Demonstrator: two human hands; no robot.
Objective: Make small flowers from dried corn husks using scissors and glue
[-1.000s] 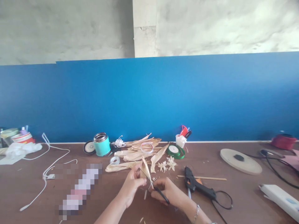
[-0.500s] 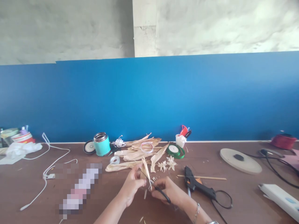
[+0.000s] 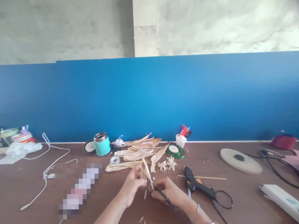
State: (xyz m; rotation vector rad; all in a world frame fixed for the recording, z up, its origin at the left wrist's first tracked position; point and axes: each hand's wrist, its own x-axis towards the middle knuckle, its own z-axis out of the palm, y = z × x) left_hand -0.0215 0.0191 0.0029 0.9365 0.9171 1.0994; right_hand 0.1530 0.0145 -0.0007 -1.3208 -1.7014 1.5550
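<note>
My left hand (image 3: 132, 186) pinches a pale dried husk strip (image 3: 146, 169), which stands up from its fingertips. In my right hand (image 3: 168, 192) are scissors with black handles (image 3: 163, 194), their blades at the lower part of the strip. Behind my hands lie more dried husks (image 3: 133, 154) in a loose pile. Pale husk flowers (image 3: 171, 163) rest to the right of the pile, and small cut scraps (image 3: 145, 194) are scattered on the brown table between and below my hands.
A black glue gun (image 3: 198, 186) lies right of my right hand, across a thin stick (image 3: 212, 178). Farther back stand a turquoise jar (image 3: 102, 146), a green ribbon roll (image 3: 174, 150) and a white cup (image 3: 180, 141) with pens. A round lid (image 3: 240, 161) is at right.
The scissor blades have shifted slightly against the husk strip, and the strip looks wider and turned. Both hands stay in nearly the same place.
</note>
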